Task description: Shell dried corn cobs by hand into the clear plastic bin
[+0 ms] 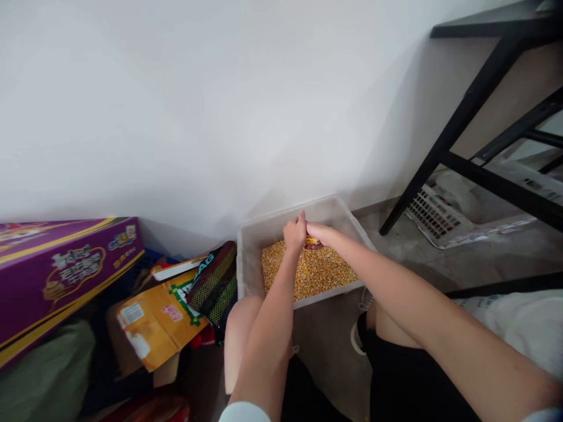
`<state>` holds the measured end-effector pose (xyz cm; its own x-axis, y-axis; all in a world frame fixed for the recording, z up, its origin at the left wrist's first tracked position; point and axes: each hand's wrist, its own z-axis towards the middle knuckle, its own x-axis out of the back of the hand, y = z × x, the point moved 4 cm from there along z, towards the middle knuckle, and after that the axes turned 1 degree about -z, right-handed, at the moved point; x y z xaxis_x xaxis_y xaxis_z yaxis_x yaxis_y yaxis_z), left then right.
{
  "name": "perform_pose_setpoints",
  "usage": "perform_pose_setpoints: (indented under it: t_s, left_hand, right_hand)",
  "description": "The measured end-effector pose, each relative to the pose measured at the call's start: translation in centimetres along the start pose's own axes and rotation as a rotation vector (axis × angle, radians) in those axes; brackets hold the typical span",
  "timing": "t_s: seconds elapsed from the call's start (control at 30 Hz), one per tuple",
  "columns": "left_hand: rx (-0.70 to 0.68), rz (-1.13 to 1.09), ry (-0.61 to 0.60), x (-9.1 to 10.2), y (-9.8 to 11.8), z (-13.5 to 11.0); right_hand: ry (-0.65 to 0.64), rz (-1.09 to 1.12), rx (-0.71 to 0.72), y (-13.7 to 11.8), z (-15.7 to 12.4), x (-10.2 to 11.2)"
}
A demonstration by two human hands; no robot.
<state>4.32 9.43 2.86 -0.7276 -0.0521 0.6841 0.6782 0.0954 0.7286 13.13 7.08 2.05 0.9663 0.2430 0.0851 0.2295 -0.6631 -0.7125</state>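
Over a whitish plastic bin [250, 258] filled with loose yellow corn kernels [323, 272], my two hands meet. Between them shows part of a corn cob [311, 240] with yellow kernels on it. My left hand [294, 233] is closed against one end of the cob, thumb pointing up. My right hand [323, 234] wraps round the cob from the right side, its fingers curled underneath. Much of the cob is hidden by the hands.
The bin stands on the floor against a white wall [220, 105], between my legs. At left are a purple carton [70, 275], a flattened yellow package [162, 319] and a mesh bag [215, 284]. On the right, a black table frame [453, 129] stands over a white plastic basket [440, 220].
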Motion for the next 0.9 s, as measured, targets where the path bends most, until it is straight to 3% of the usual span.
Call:
perform_pose_setpoints:
  t_s: [0.1,0.33,0.57,0.73,0.9]
  left_hand:
    - [0.067,-0.019,-0.024,-0.4,-0.2,-0.3]
    - [-0.011,-0.101,0.103,0.1,-2.1,-0.7]
    - [-0.011,-0.089,0.176,0.5,-2.0,-1.0]
    - [-0.017,-0.118,0.164,0.7,-1.9,-0.6]
    - [-0.030,-0.213,0.153,1.4,-1.9,0.3]
  right_hand:
    - [0.036,-0.024,0.028,0.0,-0.2,-0.9]
    - [0.062,-0.086,0.072,0.7,-0.1,-1.4]
    - [0.047,-0.172,0.097,0.9,-0.2,-1.1]
    - [-0.073,-0.231,0.064,0.4,-1.6,-0.6]
    - [-0.148,-0.189,-0.031,0.3,-2.2,1.4]
